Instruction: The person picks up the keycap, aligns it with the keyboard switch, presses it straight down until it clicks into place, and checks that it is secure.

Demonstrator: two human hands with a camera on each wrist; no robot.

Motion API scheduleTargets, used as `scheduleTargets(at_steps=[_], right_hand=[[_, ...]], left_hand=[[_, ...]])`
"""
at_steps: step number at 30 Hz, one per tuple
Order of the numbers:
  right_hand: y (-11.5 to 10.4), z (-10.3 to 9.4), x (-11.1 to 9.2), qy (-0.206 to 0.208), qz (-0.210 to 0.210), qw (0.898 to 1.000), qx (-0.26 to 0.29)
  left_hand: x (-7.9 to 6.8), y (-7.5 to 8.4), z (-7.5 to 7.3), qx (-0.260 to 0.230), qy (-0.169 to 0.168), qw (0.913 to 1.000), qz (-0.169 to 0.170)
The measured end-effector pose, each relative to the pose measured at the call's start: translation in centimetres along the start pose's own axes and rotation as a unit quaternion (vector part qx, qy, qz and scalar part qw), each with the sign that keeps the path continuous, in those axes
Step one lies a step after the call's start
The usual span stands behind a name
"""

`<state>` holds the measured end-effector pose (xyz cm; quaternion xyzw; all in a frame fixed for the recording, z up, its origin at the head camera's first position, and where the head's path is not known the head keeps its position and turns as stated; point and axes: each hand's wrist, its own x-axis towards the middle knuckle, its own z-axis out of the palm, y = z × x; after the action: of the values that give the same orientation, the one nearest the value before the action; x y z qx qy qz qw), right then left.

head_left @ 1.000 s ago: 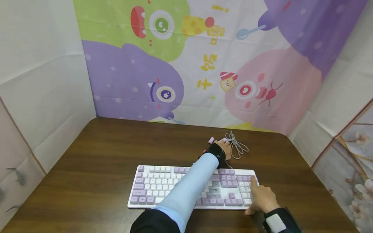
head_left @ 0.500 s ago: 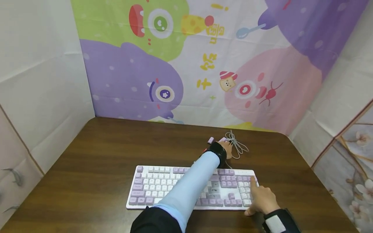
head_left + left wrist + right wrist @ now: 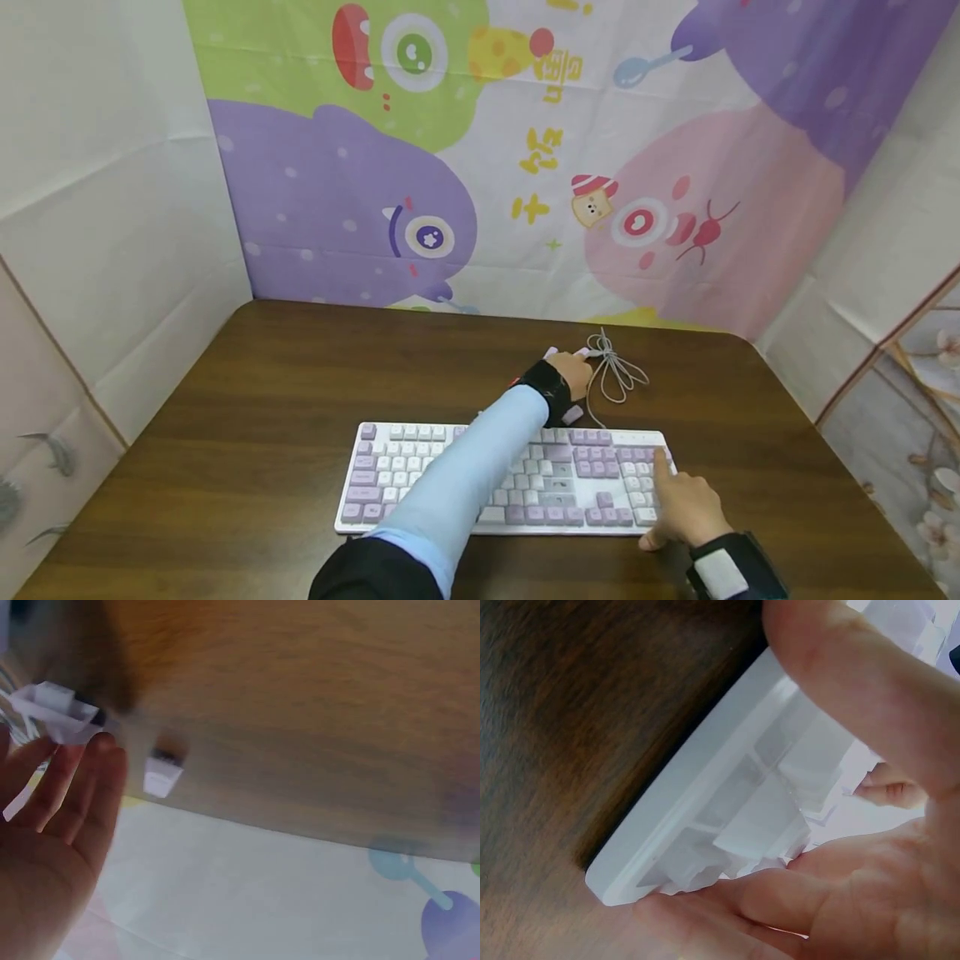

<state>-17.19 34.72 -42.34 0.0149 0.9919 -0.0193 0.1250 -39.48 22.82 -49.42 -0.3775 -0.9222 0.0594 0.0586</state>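
Observation:
My left hand reaches over the far side of the keyboard, which has white and light purple keys. In the left wrist view its fingers hold a light purple keycap at their tips; the thumb is mostly hidden. Another small keycap lies on the table beyond the fingertips. Close to the left wrist a third keycap rests just behind the keyboard. My right hand grips the keyboard's front right corner, index finger extended along its right end and thumb at the front edge.
A coiled pale cable lies right of the left hand and runs to the keyboard. The brown table extends to both sides. A cartoon cloth hangs at its far edge, with white panels left and right.
My left hand has shifted slightly to the left, uncovering a keycap near its wrist. The right hand stays at the keyboard corner; the head view has moved a little.

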Motion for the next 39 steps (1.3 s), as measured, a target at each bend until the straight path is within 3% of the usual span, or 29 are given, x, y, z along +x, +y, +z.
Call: scheduleTargets(at_steps=[1, 2, 3, 5, 8, 19, 25, 31, 39], right_hand=[[0.0, 0.0, 0.0, -0.001, 0.000, 1.000, 0.000], [0.0, 0.0, 0.0, -0.001, 0.000, 1.000, 0.000], [0.0, 0.0, 0.0, -0.002, 0.000, 1.000, 0.001], [0.0, -0.1, 0.0, -0.003, -0.001, 1.000, 0.002], [-0.1, -0.1, 0.0, -0.002, -0.003, 1.000, 0.001], [-0.3, -0.1, -0.1, 0.014, -0.012, 1.000, -0.001], [-0.1, -0.2, 0.0, 0.001, -0.006, 1.000, -0.004], [-0.1, -0.2, -0.2, -0.008, -0.006, 1.000, -0.006], [-0.1, -0.4, 0.1, -0.010, -0.007, 1.000, -0.006]], left_hand=[[-1.0, 0.0, -1.1, 0.002, 0.016, 0.9999, 0.000], [-1.2, -0.2, -0.9, 0.005, 0.025, 0.9997, 0.007], [-2.2, 0.0, -2.5, 0.010, 0.006, 0.9999, -0.004], [-3.2, 0.1, -3.2, 0.004, 0.036, 0.9993, -0.009], [-4.0, 0.1, -3.7, 0.001, 0.055, 0.9983, -0.017], [-5.9, -1.0, -5.3, -0.087, 0.003, 0.9938, -0.069], [-7.1, -1.3, -5.9, -0.143, 0.002, 0.9884, -0.053], [-9.4, -1.4, -7.1, -0.196, -0.015, 0.9797, -0.040], [-12.3, -0.9, -8.7, -0.224, -0.014, 0.9743, 0.015]])
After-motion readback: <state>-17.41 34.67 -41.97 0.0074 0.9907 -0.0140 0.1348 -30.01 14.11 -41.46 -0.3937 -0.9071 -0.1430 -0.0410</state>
